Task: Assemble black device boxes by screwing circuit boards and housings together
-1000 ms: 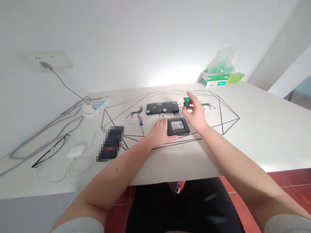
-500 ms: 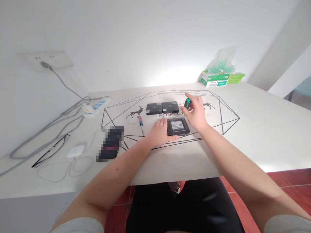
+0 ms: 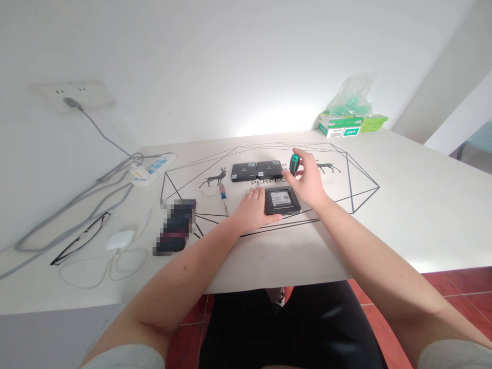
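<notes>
A small black box [image 3: 282, 200] with a white label on top lies on the white table [image 3: 403, 215] in front of me. My left hand [image 3: 253, 210] rests flat beside its left edge, thumb along the near side, fingers stretched out. My right hand [image 3: 309, 179] hovers over the box's far right corner and pinches a green-and-black screwdriver handle [image 3: 294, 164], held nearly upright. Two more black boxes [image 3: 257, 170] sit side by side just behind.
A red-and-blue screwdriver [image 3: 223, 195] lies left of my left hand. Farther left are a blurred dark phone [image 3: 176, 225], glasses [image 3: 79, 240], a white earbud case [image 3: 120, 239] with cable, and a power strip [image 3: 151, 169]. Green-and-white cartons [image 3: 340, 125] under a plastic bag stand at the back right.
My right hand has turned the green screwdriver handle slightly in its fingers and shifted a little left. My left hand and the black box have stayed put.
</notes>
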Tool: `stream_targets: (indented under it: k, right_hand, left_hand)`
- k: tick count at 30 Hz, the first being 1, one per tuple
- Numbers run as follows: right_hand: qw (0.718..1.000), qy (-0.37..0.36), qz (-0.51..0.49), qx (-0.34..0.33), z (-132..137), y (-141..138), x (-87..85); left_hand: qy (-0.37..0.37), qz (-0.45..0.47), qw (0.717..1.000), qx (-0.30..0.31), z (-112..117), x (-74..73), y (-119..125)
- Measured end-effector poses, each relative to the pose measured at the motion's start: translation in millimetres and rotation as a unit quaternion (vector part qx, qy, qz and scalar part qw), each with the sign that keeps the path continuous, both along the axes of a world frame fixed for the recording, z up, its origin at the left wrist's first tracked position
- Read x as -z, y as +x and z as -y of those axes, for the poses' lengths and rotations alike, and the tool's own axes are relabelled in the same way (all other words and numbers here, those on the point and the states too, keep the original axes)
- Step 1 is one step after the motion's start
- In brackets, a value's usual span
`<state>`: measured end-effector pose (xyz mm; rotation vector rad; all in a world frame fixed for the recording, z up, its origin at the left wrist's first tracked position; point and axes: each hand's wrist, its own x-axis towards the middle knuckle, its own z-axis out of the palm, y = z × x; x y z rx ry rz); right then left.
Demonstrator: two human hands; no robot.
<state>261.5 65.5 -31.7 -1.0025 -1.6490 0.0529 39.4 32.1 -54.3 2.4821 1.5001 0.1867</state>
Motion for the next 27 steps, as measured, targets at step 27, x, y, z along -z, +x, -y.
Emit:
stream_targets:
  k: [27]
  right_hand:
    - [1.0, -0.004, -0.015, -0.002, 3.7, 0.9, -5.2]
  left_hand:
    - [-0.013, 0.015, 1.0, -0.001, 2.9, -3.7, -0.4]
